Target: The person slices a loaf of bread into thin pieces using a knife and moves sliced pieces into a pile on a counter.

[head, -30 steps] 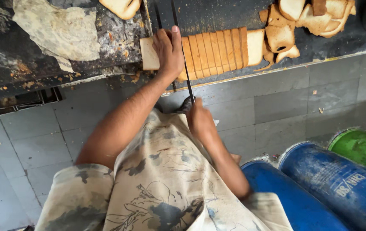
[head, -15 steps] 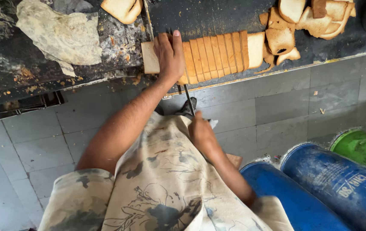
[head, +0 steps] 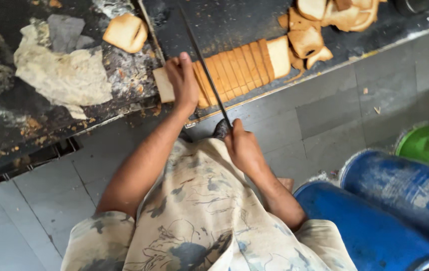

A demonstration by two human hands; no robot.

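dim, even light | soft shadows | no glare | edges slightly soft

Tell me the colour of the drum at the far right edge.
Green drum, seen best in the head view.
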